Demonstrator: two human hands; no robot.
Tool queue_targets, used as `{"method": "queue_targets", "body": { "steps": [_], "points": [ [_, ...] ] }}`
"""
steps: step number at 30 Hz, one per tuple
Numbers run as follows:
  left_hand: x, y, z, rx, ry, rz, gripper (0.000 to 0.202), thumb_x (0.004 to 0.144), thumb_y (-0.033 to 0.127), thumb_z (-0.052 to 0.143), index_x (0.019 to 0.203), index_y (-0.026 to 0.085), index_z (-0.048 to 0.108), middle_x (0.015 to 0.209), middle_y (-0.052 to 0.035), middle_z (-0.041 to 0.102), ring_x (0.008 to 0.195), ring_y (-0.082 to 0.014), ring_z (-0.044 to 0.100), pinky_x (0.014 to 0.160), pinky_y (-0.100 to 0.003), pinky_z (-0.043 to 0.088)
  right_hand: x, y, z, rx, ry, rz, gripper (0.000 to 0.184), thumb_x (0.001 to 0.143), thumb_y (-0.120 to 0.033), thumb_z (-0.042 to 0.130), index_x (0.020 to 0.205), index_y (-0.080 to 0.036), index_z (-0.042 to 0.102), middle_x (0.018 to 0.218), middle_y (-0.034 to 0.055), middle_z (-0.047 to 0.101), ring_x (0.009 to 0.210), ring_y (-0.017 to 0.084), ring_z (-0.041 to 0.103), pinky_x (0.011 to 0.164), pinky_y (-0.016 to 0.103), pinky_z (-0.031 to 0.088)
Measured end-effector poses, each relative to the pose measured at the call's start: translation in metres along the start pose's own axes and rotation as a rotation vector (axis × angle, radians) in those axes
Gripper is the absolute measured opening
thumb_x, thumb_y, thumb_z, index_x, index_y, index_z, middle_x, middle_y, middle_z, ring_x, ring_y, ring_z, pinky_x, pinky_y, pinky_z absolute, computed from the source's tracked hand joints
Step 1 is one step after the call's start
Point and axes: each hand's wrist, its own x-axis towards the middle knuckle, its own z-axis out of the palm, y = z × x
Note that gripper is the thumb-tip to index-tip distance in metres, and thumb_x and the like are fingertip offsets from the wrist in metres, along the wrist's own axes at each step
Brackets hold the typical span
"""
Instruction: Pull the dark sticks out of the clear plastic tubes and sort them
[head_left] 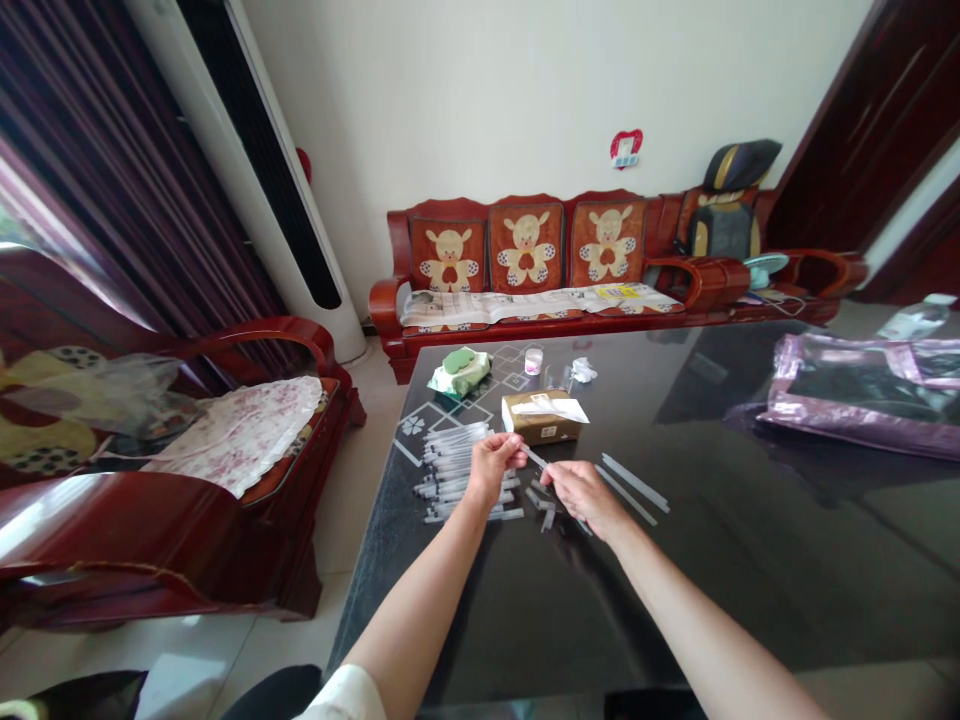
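Note:
My left hand (491, 466) and my right hand (583, 494) meet over a dark glass table (720, 560). Both pinch one thin clear plastic tube (534, 458), the left at its far end and the right at its near end. Just left of my hands lies a heap of several similar clear tubes (456, 470). A few short clear pieces (544, 508) rest under my right hand, and two long strips (634, 484) lie to its right. A brown tissue box (541, 417) stands just beyond my hands.
A green pack of wipes (460, 371), a small white cup (533, 360) and crumpled wrapping (583, 370) lie farther back. A purple plastic bag (862, 392) covers the table's right side. A red wooden sofa (540, 270) stands behind, an armchair (187, 470) at left.

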Motion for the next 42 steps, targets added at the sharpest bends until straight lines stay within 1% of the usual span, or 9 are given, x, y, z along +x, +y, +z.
{"method": "queue_targets", "body": {
  "steps": [6, 10, 13, 19, 30, 33, 35, 39, 42],
  "points": [
    [0.005, 0.008, -0.012, -0.028, 0.114, -0.016, 0.034, 0.056, 0.037, 0.081, 0.068, 0.008, 0.067, 0.057, -0.003, 0.063, 0.047, -0.0073, 0.055, 0.05, -0.019, 0.046, -0.016, -0.005, 0.013, -0.728, 0.25, -0.407, 0.033, 0.09, -0.035, 0.041, 0.073, -0.016, 0.063, 0.064, 0.007, 0.062, 0.059, 0.014, 0.054, 0.057, 0.024, 0.033],
    [0.002, 0.025, -0.029, 0.039, 0.013, 0.05, 0.035, 0.061, 0.039, 0.078, 0.076, 0.009, 0.069, 0.066, -0.0045, 0.066, 0.054, -0.0092, 0.058, 0.057, -0.022, 0.048, -0.009, -0.005, 0.011, -0.487, 0.164, -0.261, 0.04, 0.089, -0.042, 0.04, 0.073, -0.016, 0.065, 0.054, 0.0021, 0.058, 0.05, 0.013, 0.05, 0.049, 0.022, 0.032],
    [-0.014, 0.021, -0.033, 0.069, -0.055, 0.064, 0.035, 0.067, 0.039, 0.075, 0.086, 0.011, 0.069, 0.071, -0.0049, 0.067, 0.057, -0.0101, 0.059, 0.06, -0.023, 0.049, 0.0, -0.005, -0.015, -0.36, 0.192, -0.107, 0.044, 0.089, -0.045, 0.036, 0.08, -0.015, 0.067, 0.044, -0.0013, 0.051, 0.042, 0.012, 0.046, 0.045, 0.022, 0.031],
    [-0.042, -0.01, -0.017, 0.073, -0.11, 0.092, 0.032, 0.074, 0.039, 0.068, 0.093, 0.013, 0.067, 0.077, -0.0049, 0.067, 0.06, -0.0108, 0.06, 0.059, -0.024, 0.049, -0.01, 0.007, -0.088, -0.912, 0.403, 0.072, 0.023, 0.081, -0.03, 0.05, 0.072, -0.021, 0.069, 0.066, 0.0045, 0.068, 0.062, 0.016, 0.061, 0.053, 0.023, 0.032],
    [-0.041, -0.014, -0.013, 0.115, -0.248, 0.062, 0.036, 0.076, 0.039, 0.067, 0.102, 0.014, 0.065, 0.085, -0.0071, 0.068, 0.064, -0.0128, 0.063, 0.064, -0.028, 0.052, -0.02, 0.021, -0.092, -1.281, 0.463, 0.18, 0.023, 0.083, -0.031, 0.051, 0.073, -0.02, 0.069, 0.08, 0.0092, 0.07, 0.072, 0.02, 0.064, 0.058, 0.026, 0.037],
    [-0.042, -0.012, -0.011, 0.107, -0.246, 0.084, 0.035, 0.077, 0.039, 0.066, 0.102, 0.015, 0.065, 0.087, -0.0076, 0.069, 0.064, -0.0129, 0.063, 0.063, -0.028, 0.052, -0.019, 0.01, -0.07, -1.164, 0.488, 0.0, 0.022, 0.084, -0.031, 0.051, 0.08, -0.016, 0.068, 0.087, 0.0131, 0.068, 0.082, 0.023, 0.063, 0.07, 0.03, 0.044],
    [-0.044, -0.012, -0.007, 0.111, -0.239, 0.098, 0.033, 0.077, 0.039, 0.065, 0.101, 0.016, 0.065, 0.09, -0.0083, 0.069, 0.064, -0.0135, 0.063, 0.062, -0.028, 0.052, -0.019, 0.003, -0.043, -0.85, 0.406, -0.119, 0.027, 0.088, -0.034, 0.046, 0.088, -0.017, 0.067, 0.086, 0.0108, 0.069, 0.08, 0.02, 0.064, 0.073, 0.03, 0.047],
    [-0.05, -0.017, -0.003, 0.19, -0.242, 0.108, 0.033, 0.078, 0.042, 0.064, 0.097, 0.015, 0.067, 0.077, -0.0065, 0.068, 0.061, -0.0145, 0.062, 0.059, -0.026, 0.051, -0.016, 0.005, 0.013, -0.198, 0.156, -0.054, 0.033, 0.087, -0.043, 0.043, 0.089, -0.017, 0.063, 0.075, 0.0062, 0.069, 0.063, 0.017, 0.065, 0.05, 0.024, 0.049],
    [-0.055, -0.02, -0.003, 0.286, -0.256, 0.129, 0.036, 0.08, 0.042, 0.061, 0.102, 0.014, 0.068, 0.066, -0.0044, 0.065, 0.055, -0.0135, 0.058, 0.054, -0.025, 0.049, -0.012, 0.012, 0.026, -0.028, 0.103, 0.017, 0.035, 0.083, -0.047, 0.049, 0.078, -0.015, 0.061, 0.067, 0.005, 0.067, 0.055, 0.015, 0.062, 0.041, 0.021, 0.045]
  ]
}}
